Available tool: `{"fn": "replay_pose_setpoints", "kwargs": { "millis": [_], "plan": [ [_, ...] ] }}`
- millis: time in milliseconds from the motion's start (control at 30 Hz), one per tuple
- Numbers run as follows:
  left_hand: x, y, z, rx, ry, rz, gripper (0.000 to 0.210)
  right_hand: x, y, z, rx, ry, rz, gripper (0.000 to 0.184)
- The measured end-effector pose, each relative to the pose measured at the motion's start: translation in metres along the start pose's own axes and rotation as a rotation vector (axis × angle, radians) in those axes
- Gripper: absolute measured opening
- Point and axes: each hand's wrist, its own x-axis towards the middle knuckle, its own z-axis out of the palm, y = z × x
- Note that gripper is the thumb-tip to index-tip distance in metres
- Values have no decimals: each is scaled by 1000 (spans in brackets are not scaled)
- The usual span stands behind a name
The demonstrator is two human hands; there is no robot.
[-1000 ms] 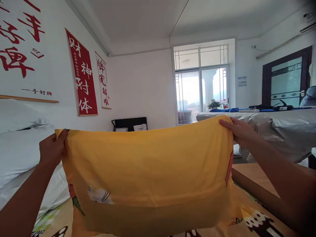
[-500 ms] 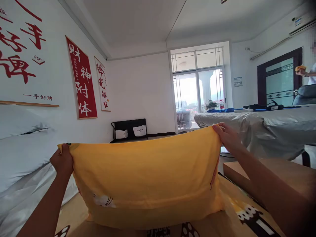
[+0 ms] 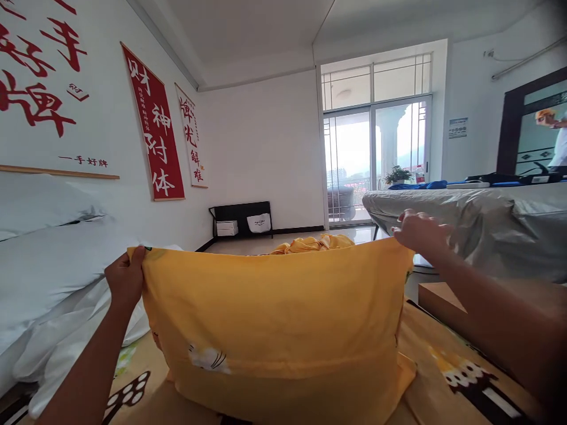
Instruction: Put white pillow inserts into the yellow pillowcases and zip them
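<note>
While L hand pinches the top L corner of a yellow, rectangular cloth pillow, fingers narrow on the fabric, R hand is at its top R corner, fingers bent; can't tell if they grip. Pillow's upright betw. both hands, on a tan printed cloth bedsheet. Plump white pillows to L; brown, flat-sided box nr R forearm; crumpled yellow-orange cloth beyond pillow's top edge.

Bright glare from the glass doors, dim ceiling, dark upper-right corner
</note>
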Motion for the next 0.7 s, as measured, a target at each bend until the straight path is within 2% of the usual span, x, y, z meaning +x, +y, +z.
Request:
{"fn": "replay_pose_setpoints", "kwargs": {
  "millis": [33,100,167,233,300,367,433,500,600,700],
  "plan": [
    [-4,3,2,-13,12,10,37,-11,-26,-1,-16,-31,-36,20],
    [-13,13,6,-40,44,42,37,-41,-95,-6,70,-127,-214,26],
    [-21,24,8,-73,71,68,38,-82,-173,-17,299,-298,-499,30],
    [-28,36,7,-98,90,93,39,-124,-247,-27,461,-392,-719,42],
    [-33,46,2,-114,111,133,40,-162,-303,-34,512,-404,-804,50],
    [-37,53,-6,-122,141,194,41,-189,-338,-34,484,-335,-851,44],
    [-38,56,-13,-106,171,251,40,-203,-352,-30,445,-322,-902,37],
    [-38,55,-19,-73,196,277,41,-208,-349,-24,418,-348,-983,37],
    [-34,46,-23,-77,224,253,46,-203,-324,-17,356,-354,-1096,39],
    [-29,32,-25,-76,236,227,48,-190,-283,-9,266,-376,-1147,39]
  ]
}}
